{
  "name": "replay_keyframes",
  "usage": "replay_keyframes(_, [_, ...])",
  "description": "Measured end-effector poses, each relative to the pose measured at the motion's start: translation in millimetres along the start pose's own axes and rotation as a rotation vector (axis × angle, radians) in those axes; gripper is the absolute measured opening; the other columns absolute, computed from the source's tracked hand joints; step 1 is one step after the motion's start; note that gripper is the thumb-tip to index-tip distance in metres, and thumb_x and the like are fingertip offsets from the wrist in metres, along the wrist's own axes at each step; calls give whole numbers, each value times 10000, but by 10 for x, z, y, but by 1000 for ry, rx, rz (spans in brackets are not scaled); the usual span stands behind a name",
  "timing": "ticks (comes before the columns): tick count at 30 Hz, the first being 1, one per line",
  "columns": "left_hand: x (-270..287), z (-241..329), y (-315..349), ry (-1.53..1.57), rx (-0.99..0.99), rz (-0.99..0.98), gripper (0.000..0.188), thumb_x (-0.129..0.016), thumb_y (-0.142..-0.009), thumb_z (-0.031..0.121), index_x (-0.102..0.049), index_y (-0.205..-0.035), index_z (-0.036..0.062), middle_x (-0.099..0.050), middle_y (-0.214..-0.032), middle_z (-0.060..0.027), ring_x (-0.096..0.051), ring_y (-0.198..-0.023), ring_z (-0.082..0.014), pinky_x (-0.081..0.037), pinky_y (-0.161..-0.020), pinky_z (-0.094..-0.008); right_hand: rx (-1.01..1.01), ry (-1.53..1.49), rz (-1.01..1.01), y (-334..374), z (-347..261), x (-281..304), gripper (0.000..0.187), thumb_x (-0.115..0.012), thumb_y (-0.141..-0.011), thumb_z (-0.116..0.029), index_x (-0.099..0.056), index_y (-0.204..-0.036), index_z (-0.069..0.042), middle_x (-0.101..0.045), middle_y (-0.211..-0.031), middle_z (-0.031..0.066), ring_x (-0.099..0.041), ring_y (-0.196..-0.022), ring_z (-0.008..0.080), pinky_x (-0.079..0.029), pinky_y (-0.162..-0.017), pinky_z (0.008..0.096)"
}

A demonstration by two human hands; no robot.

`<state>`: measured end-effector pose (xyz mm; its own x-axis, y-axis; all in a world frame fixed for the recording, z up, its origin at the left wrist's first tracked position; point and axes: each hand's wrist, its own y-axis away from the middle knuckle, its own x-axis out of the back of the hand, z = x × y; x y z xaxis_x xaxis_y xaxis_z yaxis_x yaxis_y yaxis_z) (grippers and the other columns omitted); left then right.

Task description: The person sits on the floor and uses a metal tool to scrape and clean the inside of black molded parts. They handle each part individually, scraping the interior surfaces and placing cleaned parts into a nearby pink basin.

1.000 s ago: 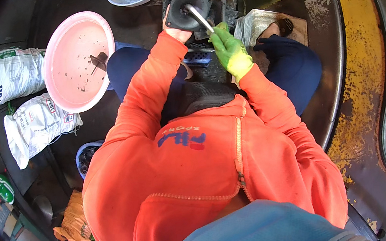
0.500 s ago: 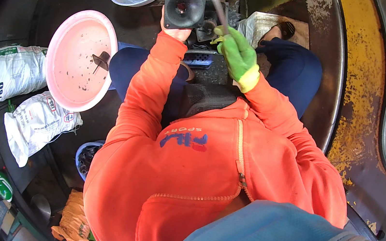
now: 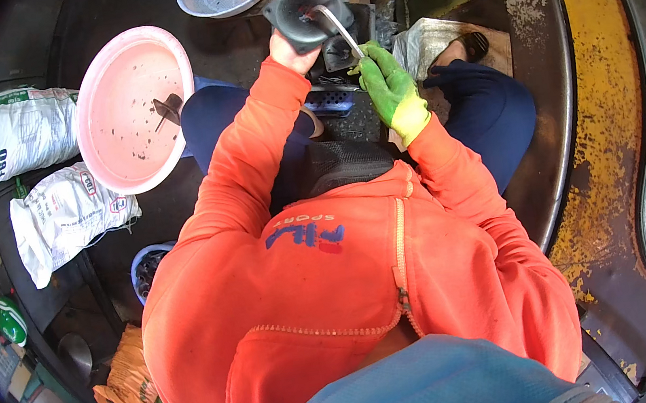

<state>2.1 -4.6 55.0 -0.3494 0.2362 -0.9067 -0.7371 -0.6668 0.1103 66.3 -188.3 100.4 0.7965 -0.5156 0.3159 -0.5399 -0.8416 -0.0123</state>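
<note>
A white sack point(image 3: 24, 135) lies left of a pink basin point(image 3: 114, 74) holding a dark piece point(image 3: 167, 111). The bare left hand point(image 3: 293, 52) grips the edge of a black horn point(image 3: 291, 20). Right of centre, the gloved right hand point(image 3: 388, 85) holds a metal rod point(image 3: 339, 26), its bent end at the horn's hollow. Farther right stands a sandalled foot point(image 3: 452, 54).

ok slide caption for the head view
Bare left hand holding a black square-rimmed part, green-gloved right hand holding a bent silver metal rod at the part's hollow.
</note>
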Motion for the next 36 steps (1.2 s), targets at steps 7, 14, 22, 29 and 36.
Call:
replay_keyframes(7, [8, 63, -3, 160, 46, -191, 298, -511, -926, 236, -560, -1135, 29, -597, -1121, -141, -569, -1069, -296, -432, -1004, -478, 154, 163, 46, 74, -207, 4, 300, -457, -976, -102, -516, -1260, -29, -598, -934, 97, -536, -785, 162, -441, -695, 259])
replay_keyframes(14, [117, -28, -16, 478, 134, -291, 315, -525, -925, 274, -592, -1133, 47, -604, -1145, -129, -563, -1100, -296, -411, -1030, -467, 26, 357, -28, 18, -244, -29, 269, -480, -952, -146, -554, -1209, -121, -622, -981, 206, -590, -900, 426, -477, -813, 404])
replay_keyframes(22, [93, 3, -36, 484, 127, -206, 327, -542, -905, 262, -578, -1161, 61, -605, -1154, -139, -569, -1099, -295, -447, -988, -438, 287, 186, 106, 66, -216, -23, 270, -478, -955, -104, -574, -1205, -64, -633, -1018, 196, -602, -870, 401, -463, -855, 389])
replay_keyframes(29, [48, 34, 5, 90, -77, -251, 298, -532, -908, 272, -570, -1106, 54, -613, -1114, -122, -588, -1060, -258, -462, -973, -419, 96, -86, 134, 81, -119, -35, 281, -485, -956, -128, -567, -1222, -83, -633, -1021, 177, -610, -872, 349, -477, -810, 343])
replay_keyframes(36, [109, -27, 0, 272, -23, -93, 315, -524, -908, 305, -631, -1065, 54, -643, -1092, -132, -585, -1071, -301, -427, -1008, -490, -13, 156, -98, 38, -129, -80, 278, -472, -964, -195, -602, -1167, -56, -644, -1072, 147, -611, -907, 264, -458, -882, 321])
